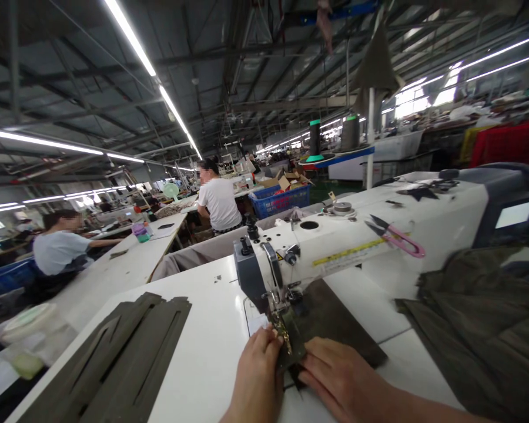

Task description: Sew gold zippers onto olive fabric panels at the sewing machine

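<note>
Left hand (pixel 258 376) curled, fingertips pinching gold-toned strip (pixel 284 338) at edge of olive fabric panel (pixel 337 320), just before sewing machine head (pixel 264 276). Right hand (pixel 344 376) open, flat on panel, nearer its bulk. Panel's long axis running far-right across white surface (pixel 211 329).

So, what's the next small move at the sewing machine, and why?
Probably ease the olive fabric slightly toward the presser foot: the left hand and right hand both rest on it just before the foot, beside the gold-toned strip.
</note>
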`<state>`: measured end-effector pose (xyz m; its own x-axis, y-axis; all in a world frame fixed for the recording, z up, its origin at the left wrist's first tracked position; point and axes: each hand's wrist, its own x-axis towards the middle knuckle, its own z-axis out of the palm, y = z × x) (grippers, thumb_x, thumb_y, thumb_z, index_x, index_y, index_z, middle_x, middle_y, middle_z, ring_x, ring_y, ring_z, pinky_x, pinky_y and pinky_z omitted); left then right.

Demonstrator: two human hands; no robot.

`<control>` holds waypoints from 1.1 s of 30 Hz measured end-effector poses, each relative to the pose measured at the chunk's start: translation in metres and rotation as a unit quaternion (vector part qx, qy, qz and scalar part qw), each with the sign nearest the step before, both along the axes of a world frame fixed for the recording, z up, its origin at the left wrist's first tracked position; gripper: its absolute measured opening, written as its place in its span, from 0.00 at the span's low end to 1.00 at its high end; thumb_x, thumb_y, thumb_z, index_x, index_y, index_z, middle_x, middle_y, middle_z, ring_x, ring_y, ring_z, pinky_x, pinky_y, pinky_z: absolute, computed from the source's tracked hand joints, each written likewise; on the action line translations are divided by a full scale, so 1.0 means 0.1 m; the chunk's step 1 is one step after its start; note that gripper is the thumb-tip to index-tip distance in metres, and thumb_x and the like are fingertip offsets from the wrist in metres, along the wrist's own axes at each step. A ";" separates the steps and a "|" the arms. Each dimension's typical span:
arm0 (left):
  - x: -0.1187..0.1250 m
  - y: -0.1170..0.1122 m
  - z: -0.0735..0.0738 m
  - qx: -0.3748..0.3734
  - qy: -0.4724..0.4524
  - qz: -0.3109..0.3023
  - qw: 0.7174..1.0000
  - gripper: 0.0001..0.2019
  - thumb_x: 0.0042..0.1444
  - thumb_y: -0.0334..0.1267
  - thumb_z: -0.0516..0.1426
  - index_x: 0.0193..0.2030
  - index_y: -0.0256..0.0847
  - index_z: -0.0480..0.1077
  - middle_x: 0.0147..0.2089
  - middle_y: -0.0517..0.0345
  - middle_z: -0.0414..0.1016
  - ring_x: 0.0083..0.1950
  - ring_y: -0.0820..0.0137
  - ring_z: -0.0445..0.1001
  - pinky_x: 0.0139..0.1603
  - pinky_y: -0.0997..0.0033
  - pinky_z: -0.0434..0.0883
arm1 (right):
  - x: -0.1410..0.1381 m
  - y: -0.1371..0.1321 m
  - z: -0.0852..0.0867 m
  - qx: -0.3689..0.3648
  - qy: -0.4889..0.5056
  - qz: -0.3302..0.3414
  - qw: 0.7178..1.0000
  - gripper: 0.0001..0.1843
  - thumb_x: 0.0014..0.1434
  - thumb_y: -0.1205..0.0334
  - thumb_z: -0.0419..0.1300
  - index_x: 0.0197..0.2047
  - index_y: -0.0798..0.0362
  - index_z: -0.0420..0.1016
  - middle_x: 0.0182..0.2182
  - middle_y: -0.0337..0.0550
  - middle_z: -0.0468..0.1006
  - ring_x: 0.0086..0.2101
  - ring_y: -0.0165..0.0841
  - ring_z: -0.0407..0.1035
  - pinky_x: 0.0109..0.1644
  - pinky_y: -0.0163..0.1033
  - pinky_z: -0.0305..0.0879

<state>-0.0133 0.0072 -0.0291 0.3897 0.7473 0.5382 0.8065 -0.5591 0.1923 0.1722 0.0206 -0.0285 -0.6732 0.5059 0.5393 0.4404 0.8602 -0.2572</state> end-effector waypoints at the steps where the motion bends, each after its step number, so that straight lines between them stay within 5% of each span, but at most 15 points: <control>1: 0.02 -0.02 0.03 -0.019 -0.012 0.007 1.000 0.22 0.42 0.22 0.48 0.46 0.36 0.68 0.48 0.45 0.69 0.50 0.59 0.68 0.50 0.57 0.70 | -0.01 0.02 0.04 -0.008 -0.007 -0.029 1.000 0.07 0.58 0.71 0.53 0.38 0.56 0.71 0.36 0.47 0.72 0.37 0.38 0.65 0.43 0.42 0.63; 4: 0.05 -0.07 0.10 -0.070 -0.032 0.026 0.997 0.19 0.44 0.24 0.50 0.44 0.36 0.70 0.46 0.45 0.70 0.48 0.59 0.69 0.49 0.57 0.69 | -0.09 0.11 0.15 -0.042 -0.030 -0.058 0.997 0.10 0.54 0.69 0.57 0.41 0.55 0.71 0.40 0.48 0.71 0.42 0.42 0.64 0.47 0.48 0.62; 7: 0.03 -0.04 0.02 -0.085 -0.012 0.027 0.996 0.24 0.43 0.26 0.51 0.50 0.37 0.69 0.49 0.46 0.69 0.50 0.58 0.67 0.51 0.57 0.67 | -0.16 0.21 0.22 -0.090 -0.063 -0.004 0.994 0.12 0.53 0.68 0.56 0.43 0.55 0.71 0.41 0.48 0.70 0.42 0.39 0.64 0.47 0.43 0.62; 11: -0.02 0.08 -0.25 -0.013 0.012 0.036 0.999 0.27 0.35 0.29 0.53 0.48 0.36 0.70 0.49 0.45 0.70 0.51 0.55 0.66 0.54 0.55 0.65 | -0.18 0.31 0.22 -0.062 -0.104 0.022 0.992 0.11 0.52 0.71 0.52 0.38 0.58 0.72 0.39 0.51 0.72 0.40 0.39 0.66 0.44 0.41 0.63; 14: -0.05 0.12 -0.32 0.038 0.053 0.016 0.998 0.24 0.39 0.27 0.52 0.47 0.36 0.69 0.48 0.46 0.71 0.51 0.58 0.68 0.52 0.57 0.65 | -0.18 0.39 0.19 -0.070 -0.042 0.014 0.997 0.11 0.56 0.70 0.48 0.36 0.58 0.71 0.34 0.49 0.73 0.34 0.37 0.67 0.38 0.38 0.63; 18: -0.01 0.01 -0.15 0.017 0.070 0.085 0.994 0.15 0.42 0.26 0.53 0.39 0.38 0.70 0.40 0.49 0.72 0.39 0.60 0.70 0.38 0.63 0.68 | -0.20 0.55 0.15 -0.165 0.082 0.004 0.983 0.07 0.51 0.69 0.51 0.29 0.56 0.70 0.28 0.44 0.74 0.29 0.35 0.68 0.31 0.35 0.60; 22: 0.07 -0.17 0.04 -0.075 0.014 0.171 0.982 0.01 0.45 0.31 0.56 0.25 0.39 0.67 0.24 0.58 0.68 0.28 0.64 0.69 0.29 0.69 0.64 | -0.18 0.64 0.09 -0.210 0.104 -0.003 0.972 0.06 0.49 0.69 0.52 0.24 0.56 0.68 0.23 0.40 0.72 0.25 0.32 0.65 0.27 0.33 0.57; 24: 0.11 -0.24 0.11 -0.114 -0.039 0.184 0.975 0.09 0.52 0.35 0.55 0.21 0.40 0.66 0.20 0.60 0.67 0.24 0.68 0.68 0.26 0.73 0.62 | -0.16 0.64 0.06 -0.230 0.117 -0.005 0.966 0.05 0.49 0.67 0.53 0.24 0.56 0.68 0.23 0.40 0.72 0.25 0.32 0.64 0.28 0.32 0.57; 26: 0.13 -0.29 0.16 -0.111 -0.094 0.149 0.978 0.11 0.55 0.37 0.54 0.23 0.40 0.68 0.24 0.59 0.71 0.27 0.69 0.70 0.28 0.73 0.64 | -0.15 0.64 0.03 -0.250 0.126 -0.003 0.960 0.06 0.50 0.65 0.54 0.24 0.56 0.68 0.23 0.39 0.72 0.26 0.31 0.64 0.29 0.32 0.58; 29: 0.15 -0.27 0.15 -0.057 -0.112 0.013 0.992 0.08 0.57 0.33 0.51 0.35 0.42 0.72 0.38 0.54 0.75 0.40 0.67 0.73 0.39 0.69 0.68 | -0.13 0.64 0.01 -0.275 0.134 -0.007 0.952 0.06 0.49 0.63 0.55 0.24 0.56 0.69 0.22 0.39 0.71 0.25 0.31 0.63 0.28 0.32 0.57; 33: 0.13 -0.13 -0.11 0.055 -0.072 -0.067 0.994 0.11 0.58 0.33 0.49 0.39 0.44 0.73 0.40 0.53 0.76 0.43 0.65 0.74 0.47 0.61 0.69 | -0.14 0.66 -0.01 -0.289 0.142 -0.018 0.947 0.07 0.49 0.63 0.56 0.23 0.57 0.69 0.22 0.39 0.71 0.25 0.31 0.63 0.28 0.32 0.58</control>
<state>-0.0004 -0.0054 -0.0403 0.3949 0.6274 0.6711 0.6920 -0.6836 0.2318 0.1577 0.0864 -0.0293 -0.5193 0.7914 0.3225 0.3087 0.5256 -0.7928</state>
